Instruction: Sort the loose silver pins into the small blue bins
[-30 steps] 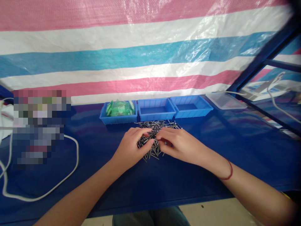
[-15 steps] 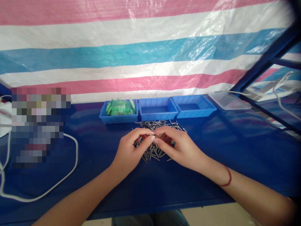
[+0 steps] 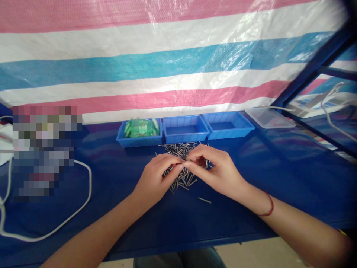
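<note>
A heap of thin grey metal nails (image 3: pixel 180 181) lies on the blue tabletop, partly covered by my hands. Over the heap, my left hand (image 3: pixel 156 174) pinches with thumb and forefinger. My right hand (image 3: pixel 216 167) meets it there, its thumb and fingertips closed as well. Between the two sets of fingertips sits a small grey piece, seemingly a nail, mostly hidden by the fingers. One loose nail (image 3: pixel 204 200) lies apart from the heap, below my right hand.
Behind the heap stand three blue bins: the left bin (image 3: pixel 139 142) holds green packets (image 3: pixel 142 128), beside a middle bin (image 3: pixel 186 136) and a right bin (image 3: pixel 231 130). A clear plastic lid (image 3: pixel 270 118) lies at right. A white cable (image 3: pixel 89 186) loops at left.
The fingertips stay together while my right hand has shifted slightly and its fingers have bunched up. A loose nail now shows below my right hand.
</note>
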A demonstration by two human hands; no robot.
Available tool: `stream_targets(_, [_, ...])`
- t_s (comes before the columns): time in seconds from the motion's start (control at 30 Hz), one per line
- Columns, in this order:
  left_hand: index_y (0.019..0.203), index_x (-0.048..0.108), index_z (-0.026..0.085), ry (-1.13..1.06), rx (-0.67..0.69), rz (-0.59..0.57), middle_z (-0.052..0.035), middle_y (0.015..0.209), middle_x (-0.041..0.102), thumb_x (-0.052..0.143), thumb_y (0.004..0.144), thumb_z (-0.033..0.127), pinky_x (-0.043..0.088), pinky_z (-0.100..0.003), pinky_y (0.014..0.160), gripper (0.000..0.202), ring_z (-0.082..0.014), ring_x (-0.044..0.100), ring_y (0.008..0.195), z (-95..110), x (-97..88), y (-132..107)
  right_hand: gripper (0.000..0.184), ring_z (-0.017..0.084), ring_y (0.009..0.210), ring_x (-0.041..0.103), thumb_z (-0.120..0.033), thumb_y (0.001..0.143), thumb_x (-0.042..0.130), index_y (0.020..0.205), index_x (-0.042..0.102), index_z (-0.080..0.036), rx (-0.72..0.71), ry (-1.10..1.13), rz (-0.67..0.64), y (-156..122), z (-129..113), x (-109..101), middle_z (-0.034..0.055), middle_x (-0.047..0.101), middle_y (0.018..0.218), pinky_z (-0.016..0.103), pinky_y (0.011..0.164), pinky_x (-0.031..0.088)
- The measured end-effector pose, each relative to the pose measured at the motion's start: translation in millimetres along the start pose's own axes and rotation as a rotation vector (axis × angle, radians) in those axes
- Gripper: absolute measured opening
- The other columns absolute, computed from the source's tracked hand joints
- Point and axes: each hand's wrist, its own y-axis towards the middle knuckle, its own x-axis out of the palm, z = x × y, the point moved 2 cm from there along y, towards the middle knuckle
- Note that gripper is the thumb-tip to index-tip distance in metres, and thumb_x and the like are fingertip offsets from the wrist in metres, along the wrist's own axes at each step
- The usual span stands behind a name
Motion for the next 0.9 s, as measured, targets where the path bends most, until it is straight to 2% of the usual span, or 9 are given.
stream_targets(0.13, [0.113,0.057,0.018,0.143,0.035,0.03,-0.006,0.101,0.066,0.055,0.091,0.025,0.044,-0.032,0.084,0.024,-0.0183,0.059,0.094,3,-1.4,-1,0.013,0.01,0.06,0.052,-0.031,0.088,0.058,0.082,0.061,-0.018,0.021,-0.08,0.155,13,7,-9,0.0004,0.062,0.073,0.024,0.058,0.042])
stream_targets(0.23, [0.105,0.063,0.02,0.206,0.18,-0.081,-0.0047,0.096,0.067,0.053,0.092,0.025,0.04,-0.033,0.082,0.018,-0.0182,0.058,0.09,10,1.1,-3,0.014,0.012,0.063,0.054,-0.031,0.088,0.056,0.087,0.062,-0.019,0.008,-0.208,0.26,32,19,-17,0.0028,0.065,0.079,0.027,0.06,0.043])
stream_targets(0.33, [0.104,0.066,0.023,0.237,0.329,-0.281,-0.0039,0.097,0.068,0.053,0.092,0.031,0.038,-0.034,0.081,0.02,-0.0188,0.056,0.09,20,9.7,-9,0.015,0.015,0.071,0.058,-0.03,0.089,0.054,0.089,0.063,-0.019,-0.006,-0.343,0.247,53,40,-20,0.0051,0.067,0.084,0.03,0.069,0.046])
stream_targets(0.4, [0.109,0.065,0.026,0.271,0.386,-0.355,-0.0032,0.102,0.067,0.056,0.09,0.037,0.036,-0.035,0.08,0.024,-0.0195,0.055,0.093,25,17.1,-14,0.015,0.018,0.079,0.06,-0.029,0.089,0.053,0.092,0.063,-0.018,-0.038,-0.419,0.2,65,53,-19,0.0067,0.068,0.088,0.033,0.077,0.046])
stream_targets(0.5, [0.099,0.067,0.027,0.305,0.444,-0.377,0.0001,0.103,0.066,0.058,0.09,0.037,0.034,-0.034,0.079,0.016,-0.0177,0.055,0.096,28,28.1,-20,0.02,0.023,0.09,0.06,-0.032,0.086,0.057,0.097,0.063,-0.016,-0.066,-0.466,0.172,74,61,-15,0.0103,0.067,0.096,0.038,0.084,0.045])
stream_targets(0.63, [0.086,0.066,0.024,0.314,0.51,-0.341,0.0013,0.099,0.068,0.055,0.092,0.032,0.034,-0.032,0.08,0.015,-0.015,0.057,0.097,26,34.4,-22,0.02,0.021,0.086,0.06,-0.034,0.087,0.055,0.095,0.063,-0.018,-0.053,-0.376,0.221,63,45,-16,0.0086,0.066,0.093,0.036,0.08,0.046])
stream_targets(0.73, [0.088,0.063,0.021,0.342,0.423,-0.265,-0.0008,0.092,0.069,0.047,0.096,0.029,0.037,-0.031,0.08,0.019,-0.0152,0.06,0.092,20,26.0,-15,0.019,0.016,0.07,0.056,-0.034,0.089,0.053,0.083,0.062,-0.019,-0.006,-0.253,0.131,45,29,-15,0.0037,0.064,0.079,0.029,0.068,0.045])
stream_targets(0.8, [0.092,0.062,0.019,0.312,0.265,-0.171,-0.0012,0.087,0.069,0.044,0.097,0.027,0.039,-0.03,0.079,0.02,-0.015,0.061,0.085,13,14.3,-8,0.03,0.013,0.062,0.054,-0.037,0.093,0.047,0.073,0.06,-0.018,0.031,-0.144,0.003,34,22,-10,0.0016,0.061,0.07,0.027,0.061,0.042])
stream_targets(0.9, [0.097,0.061,0.019,0.219,0.084,-0.06,-0.0026,0.095,0.068,0.044,0.097,0.024,0.044,-0.028,0.081,0.017,-0.0153,0.062,0.088,1,-2.0,0,0.038,0.013,0.061,0.052,-0.04,0.096,0.041,0.07,0.058,-0.017,0.05,-0.036,-0.177,24,16,4,0.0015,0.059,0.066,0.025,0.059,0.04])
